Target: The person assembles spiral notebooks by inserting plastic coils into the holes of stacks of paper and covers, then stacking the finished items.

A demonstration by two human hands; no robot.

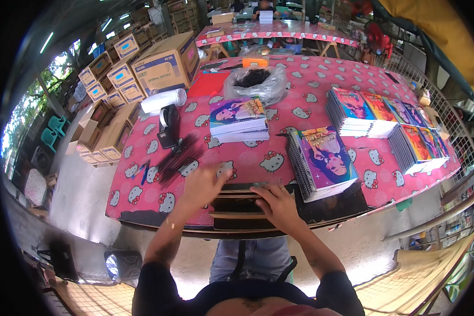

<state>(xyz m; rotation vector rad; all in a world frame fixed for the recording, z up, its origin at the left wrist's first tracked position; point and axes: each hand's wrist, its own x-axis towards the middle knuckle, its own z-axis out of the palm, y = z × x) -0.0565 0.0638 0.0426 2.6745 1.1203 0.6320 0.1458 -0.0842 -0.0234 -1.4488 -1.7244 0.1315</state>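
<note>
My left hand [203, 185] hovers over the left end of a dark wooden slotted block [238, 215] at the table's front edge. Its fingers are curled together; whatever they may hold is too small to make out. My right hand [277, 204] rests on the block's right end, fingers stretched over its top and slightly apart. Left of the block lies a loose bundle of black spiral coils [182, 158]. Beyond it sits a stack of colorful-covered notebooks [239, 120] showing unbound paper edges. To the right, a stack of coil-bound notebooks [324, 163] has black spirals along its left side.
More notebook stacks [387, 124] stand at the right. A black tape dispenser [168, 126], a plastic roll [164, 100], blue-handled tools [140, 172] and a clear bag of black coils [254, 84] lie on the pink table [271, 181]. Cardboard boxes [166, 62] are piled left.
</note>
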